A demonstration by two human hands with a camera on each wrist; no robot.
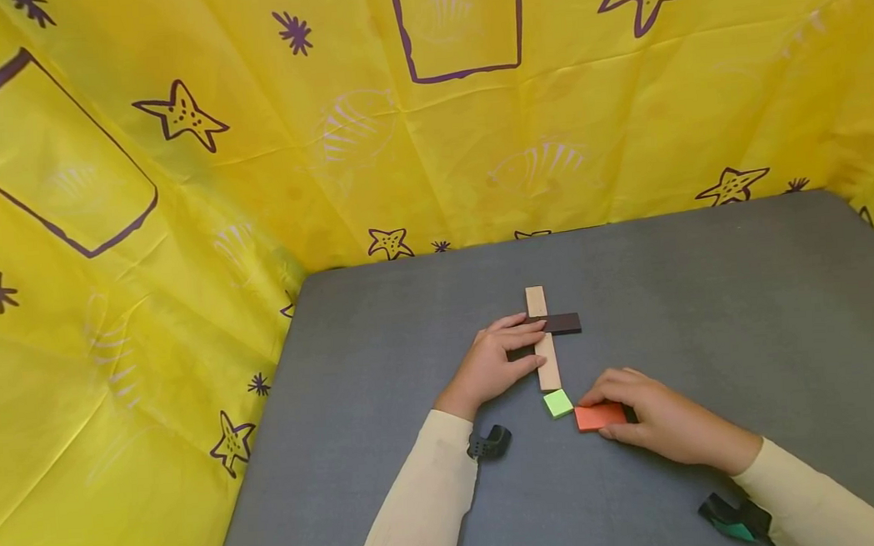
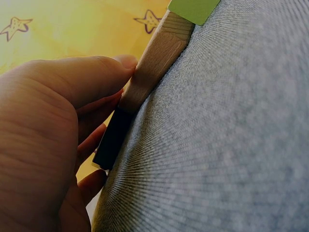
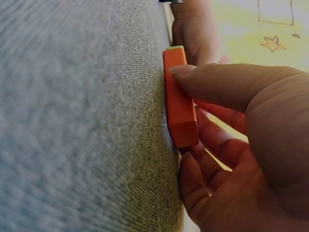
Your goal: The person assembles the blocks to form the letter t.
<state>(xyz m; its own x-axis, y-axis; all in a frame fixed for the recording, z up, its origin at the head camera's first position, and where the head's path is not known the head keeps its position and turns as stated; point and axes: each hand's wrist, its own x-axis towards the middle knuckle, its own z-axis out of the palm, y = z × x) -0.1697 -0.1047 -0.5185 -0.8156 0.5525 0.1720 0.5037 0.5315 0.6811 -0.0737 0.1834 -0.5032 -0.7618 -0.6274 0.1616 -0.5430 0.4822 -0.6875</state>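
Several flat wooden blocks lie on the grey table. A dark brown block (image 1: 564, 324) lies crosswise between a pale wood piece (image 1: 535, 301) at its far side and a longer pale wood block (image 1: 548, 372) at its near side. My left hand (image 1: 488, 366) rests its fingertips on the dark block, covering its left part, while the thumb (image 2: 104, 75) touches the pale block. A bright green block (image 1: 558, 403) sits at the pale block's near end. Beside it, corner close to corner, my right hand (image 1: 664, 418) pinches an orange block (image 3: 181, 104) between thumb and fingers.
The grey table (image 1: 381, 335) meets a yellow cloth (image 1: 445, 164) printed with stars and fish along its back and left side. Black straps (image 1: 490, 443) with small wrist gear hang below both sleeves, close above the table.
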